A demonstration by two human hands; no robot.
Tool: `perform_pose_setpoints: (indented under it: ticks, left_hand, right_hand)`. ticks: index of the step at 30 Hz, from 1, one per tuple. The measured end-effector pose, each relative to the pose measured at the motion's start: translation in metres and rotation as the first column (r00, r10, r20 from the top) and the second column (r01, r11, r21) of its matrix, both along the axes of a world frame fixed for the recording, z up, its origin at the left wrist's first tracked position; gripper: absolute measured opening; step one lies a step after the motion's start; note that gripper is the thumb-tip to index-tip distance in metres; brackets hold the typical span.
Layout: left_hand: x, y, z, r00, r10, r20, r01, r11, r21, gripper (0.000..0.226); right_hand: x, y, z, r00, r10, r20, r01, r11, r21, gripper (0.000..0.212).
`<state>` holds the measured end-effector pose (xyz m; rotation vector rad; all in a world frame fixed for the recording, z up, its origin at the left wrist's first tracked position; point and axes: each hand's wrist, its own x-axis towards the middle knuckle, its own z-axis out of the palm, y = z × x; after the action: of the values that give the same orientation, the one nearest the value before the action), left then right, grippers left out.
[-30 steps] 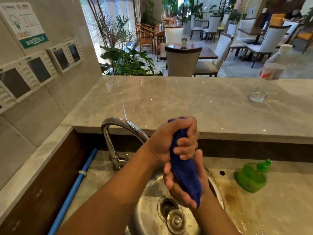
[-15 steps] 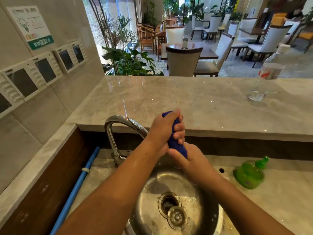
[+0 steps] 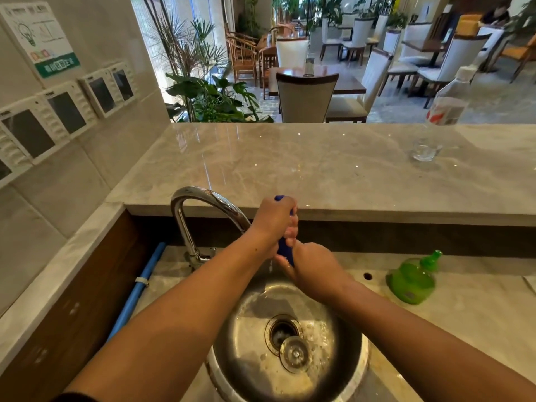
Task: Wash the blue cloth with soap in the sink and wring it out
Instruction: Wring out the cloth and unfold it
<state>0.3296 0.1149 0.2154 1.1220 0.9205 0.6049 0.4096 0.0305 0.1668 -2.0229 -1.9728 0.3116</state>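
Hands over the sink point(image 3: 352, 340): left hand point(image 3: 274, 220) clamps the blue cloth point(image 3: 284, 250) top, right hand point(image 3: 314, 271) squeezes its bottom; soap bottle point(image 3: 412, 281) sits right of the sink.

Marble bench point(image 3: 290, 163) carrying a clear bottle point(image 3: 443, 111) at right — wall panels point(image 3: 66, 111) and a poster point(image 3: 43, 36) at left; plants point(image 3: 208, 94), chairs point(image 3: 306, 97) and tables point(image 3: 345, 79) beyond — blue pipe point(image 3: 139, 285) below.
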Motion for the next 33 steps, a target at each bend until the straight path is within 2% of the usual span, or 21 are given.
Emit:
perform_pose_setpoints:
  ticks: [3, 9, 16, 21, 24, 26, 29, 31, 33]
  left_hand:
    - [0.0, 0.0, -0.004, 1.0, 0.024, -0.011, -0.024, 1.0, -0.008, 0.027]
    - [0.002, 0.0, -0.007, 0.994, 0.046, -0.104, -0.045, 0.999, 0.012, 0.025]
    - [0.004, -0.004, -0.013, 0.993, 0.028, -0.117, -0.029, 1.0, -0.007, 0.025]
    - [0.006, -0.004, -0.015, 0.996, 0.035, -0.083, -0.037, 0.999, -0.024, 0.028]
    - [0.006, 0.0, -0.019, 0.993, 0.107, 0.055, -0.1, 0.989, -0.109, 0.026]
    - [0.004, 0.002, -0.018, 0.972, 0.115, 0.204, -0.076, 0.979, -0.189, 0.026]
    - [-0.003, -0.002, -0.012, 0.932, 0.01, 0.363, 0.071, 0.976, -0.208, 0.029]
    - [-0.014, -0.011, -0.009, 0.903, -0.02, 0.428, 0.122, 0.97, -0.212, 0.032]
    - [-0.03, -0.021, -0.007, 0.876, 0.005, 0.482, 0.125, 0.964, -0.236, 0.039]
  right_hand:
    - [0.001, 0.001, -0.005, 1.0, -0.002, 0.015, 0.002, 1.0, 0.004, 0.035]
    - [-0.006, 0.003, -0.017, 0.998, -0.042, -0.054, 0.043, 0.999, 0.006, 0.031]
    - [-0.005, -0.004, -0.016, 0.998, -0.04, -0.046, 0.039, 0.999, -0.011, 0.03]
    - [-0.003, -0.004, -0.019, 0.996, -0.039, -0.081, 0.039, 0.999, 0.006, 0.028]
    - [0.011, 0.0, -0.01, 0.98, -0.008, -0.198, -0.007, 0.997, -0.074, 0.028]
    - [0.02, -0.006, 0.0, 0.901, -0.029, -0.434, -0.023, 0.993, -0.114, 0.028]
    - [0.019, -0.025, 0.011, 0.661, -0.039, -0.749, -0.074, 0.99, -0.117, 0.03]
    - [0.013, -0.035, 0.012, 0.549, -0.025, -0.836, -0.069, 0.995, -0.076, 0.033]
    - [0.005, -0.042, 0.013, 0.574, -0.022, -0.818, -0.001, 1.0, -0.027, 0.043]
